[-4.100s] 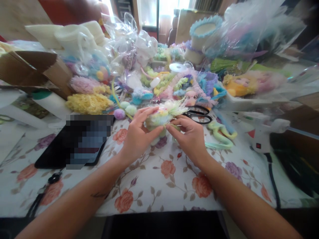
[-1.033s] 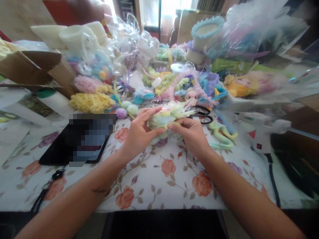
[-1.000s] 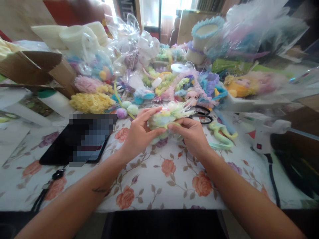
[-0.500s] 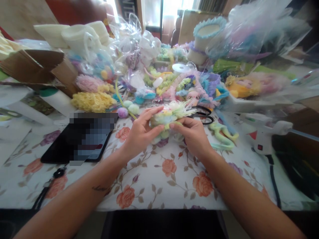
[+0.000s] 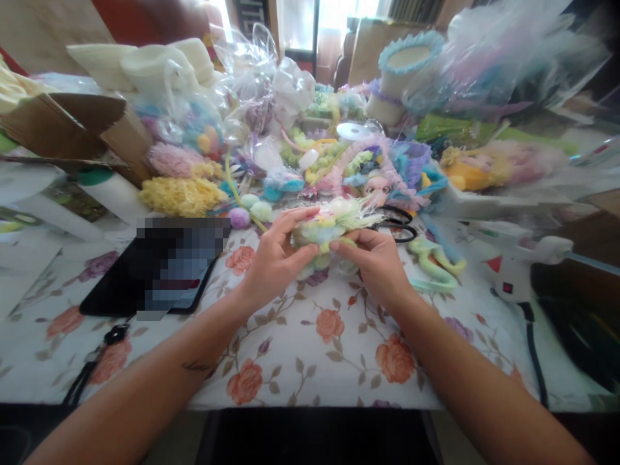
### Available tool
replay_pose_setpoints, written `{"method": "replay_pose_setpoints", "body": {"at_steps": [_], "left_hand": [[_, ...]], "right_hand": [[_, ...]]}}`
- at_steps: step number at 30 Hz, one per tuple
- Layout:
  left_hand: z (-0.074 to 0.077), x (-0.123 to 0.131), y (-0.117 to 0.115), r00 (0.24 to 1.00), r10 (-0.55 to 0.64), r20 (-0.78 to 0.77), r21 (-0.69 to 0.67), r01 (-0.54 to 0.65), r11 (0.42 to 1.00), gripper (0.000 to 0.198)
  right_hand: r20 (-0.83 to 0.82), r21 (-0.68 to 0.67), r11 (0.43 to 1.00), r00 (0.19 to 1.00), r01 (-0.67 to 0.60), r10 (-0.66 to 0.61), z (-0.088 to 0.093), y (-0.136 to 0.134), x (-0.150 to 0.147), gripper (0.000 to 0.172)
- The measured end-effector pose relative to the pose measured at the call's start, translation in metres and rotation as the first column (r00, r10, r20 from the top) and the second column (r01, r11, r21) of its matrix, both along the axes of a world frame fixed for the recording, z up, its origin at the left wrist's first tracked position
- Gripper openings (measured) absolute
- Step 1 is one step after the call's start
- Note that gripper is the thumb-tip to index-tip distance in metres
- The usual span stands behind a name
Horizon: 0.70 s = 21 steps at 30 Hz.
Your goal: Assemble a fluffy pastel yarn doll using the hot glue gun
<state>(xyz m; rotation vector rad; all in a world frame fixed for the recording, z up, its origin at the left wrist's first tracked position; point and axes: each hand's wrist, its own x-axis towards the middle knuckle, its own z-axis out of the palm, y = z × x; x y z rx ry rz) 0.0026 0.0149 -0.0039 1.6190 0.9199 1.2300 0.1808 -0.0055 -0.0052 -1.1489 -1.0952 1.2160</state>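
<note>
gripping the fluff [image 5: 317, 231] near the scissors [image 5: 400, 226], my left hand [image 5: 274, 255] and right hand [image 5: 376, 255] have parted thumbs slightly, so its near edge shows more.

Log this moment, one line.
left hand: holds fluffy bundle; right hand: holds its near side; scissors: beyond right hand; glue gun: right

Tablet [image 5: 155, 268] is left, glue gun [image 5: 516, 261] right, scissors [image 5: 400, 224] behind the right hand [image 5: 380, 261].

The bare left arm [image 5: 159, 371], with a small dark tattoo [image 5: 197, 366], and the bare right arm [image 5: 465, 361] reach forward. The left hand [image 5: 275, 255] curls its fingers [image 5: 295, 218] above its thumb [image 5: 305, 254]. The right hand [image 5: 378, 259] bends its fingers too. Both thumb tips are close together.
</note>
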Motion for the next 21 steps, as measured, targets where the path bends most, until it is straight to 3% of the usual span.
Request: {"method": "replay_pose_setpoints", "body": {"at_steps": [14,21], "left_hand": [[-0.0014,-0.0011,-0.0001,0.998,-0.05,0.025,-0.008,0.051,0.999,0.055],[0.0018,-0.0011,0.0003,1.0,0.018,-0.016,0.038,-0.018,0.999,0.037]], "right_hand": [[0.026,-0.01,1.0,1.0,0.009,-0.009,0.0001,0.0004,-0.0001,0.026],[0.016,-0.016,1.0,1.0,0.014,-0.013,0.0013,-0.0002,0.0,0.025]]}}
